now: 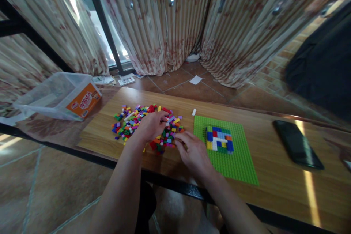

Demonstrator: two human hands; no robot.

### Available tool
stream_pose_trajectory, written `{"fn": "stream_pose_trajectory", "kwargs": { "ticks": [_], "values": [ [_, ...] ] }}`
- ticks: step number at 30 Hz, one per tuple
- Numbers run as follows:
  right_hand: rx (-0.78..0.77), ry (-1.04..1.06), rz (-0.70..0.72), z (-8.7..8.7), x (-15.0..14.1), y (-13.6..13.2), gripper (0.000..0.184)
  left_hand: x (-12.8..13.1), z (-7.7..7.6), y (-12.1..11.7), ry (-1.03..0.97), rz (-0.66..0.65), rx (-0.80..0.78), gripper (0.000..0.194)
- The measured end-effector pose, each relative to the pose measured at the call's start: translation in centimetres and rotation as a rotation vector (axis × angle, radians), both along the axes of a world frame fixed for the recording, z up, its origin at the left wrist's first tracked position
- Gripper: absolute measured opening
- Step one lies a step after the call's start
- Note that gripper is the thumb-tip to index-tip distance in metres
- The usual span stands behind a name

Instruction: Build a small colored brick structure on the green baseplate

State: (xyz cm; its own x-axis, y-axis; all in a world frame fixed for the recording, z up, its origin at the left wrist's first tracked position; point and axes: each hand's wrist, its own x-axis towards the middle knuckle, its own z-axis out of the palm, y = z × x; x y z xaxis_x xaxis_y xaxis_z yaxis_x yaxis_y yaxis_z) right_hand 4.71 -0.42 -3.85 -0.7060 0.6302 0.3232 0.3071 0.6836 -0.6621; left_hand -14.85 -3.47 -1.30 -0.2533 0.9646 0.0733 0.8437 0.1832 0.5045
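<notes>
A heap of small coloured bricks [131, 120] lies spread on the wooden table. My left hand [152, 125] rests on top of the heap, fingers curled down among the bricks; what it holds, if anything, is hidden. My right hand [193, 151] lies at the heap's right edge, fingers bent toward the bricks, beside a green baseplate [236, 161]. On the baseplate sits a flat block of blue, white, yellow, green, red and orange bricks [219, 139]. One white brick [194, 112] lies alone above the baseplate.
A clear plastic box with an orange label [61, 95] stands at the table's left. A black phone [297, 143] lies on the right. Striped curtains [164, 22] hang behind, with paper scraps [195, 79] on the tiled floor.
</notes>
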Motion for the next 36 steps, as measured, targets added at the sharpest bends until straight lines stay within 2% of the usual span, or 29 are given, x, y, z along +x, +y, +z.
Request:
{"fn": "stream_pose_trajectory", "kwargs": {
  "ticks": [10,15,21,26,28,31,36],
  "values": [
    [-0.038,-0.075,-0.072,-0.9,-3.7,-0.4,0.018,-0.1,-0.3,-0.1,-0.005,-0.002,0.028,0.035],
    [-0.136,0.025,-0.105,-0.3,-3.6,-0.2,0.016,0.0,0.2,-0.2,-0.01,-0.012,0.02,0.032],
    [-0.233,0.264,-0.284,1.5,0.0,2.6,0.02,-0.2,0.3,-0.3,0.0,-0.024,0.01,0.032],
    [-0.269,0.328,-0.557,2.0,4.9,6.8,0.02,-0.1,0.5,-0.2,0.026,-0.023,-0.023,0.035],
    [-0.285,0.299,-0.629,2.0,7.0,8.1,0.026,0.0,0.6,-0.1,0.037,-0.035,-0.014,0.034],
    [-0.203,0.16,-0.71,2.2,9.3,9.0,0.034,0.0,0.4,0.1,0.031,-0.059,0.023,0.032],
    [-0.113,-0.067,-0.629,2.5,10.8,8.7,0.032,0.0,-0.1,0.5,-0.011,-0.076,0.062,0.031]
  ]
}}
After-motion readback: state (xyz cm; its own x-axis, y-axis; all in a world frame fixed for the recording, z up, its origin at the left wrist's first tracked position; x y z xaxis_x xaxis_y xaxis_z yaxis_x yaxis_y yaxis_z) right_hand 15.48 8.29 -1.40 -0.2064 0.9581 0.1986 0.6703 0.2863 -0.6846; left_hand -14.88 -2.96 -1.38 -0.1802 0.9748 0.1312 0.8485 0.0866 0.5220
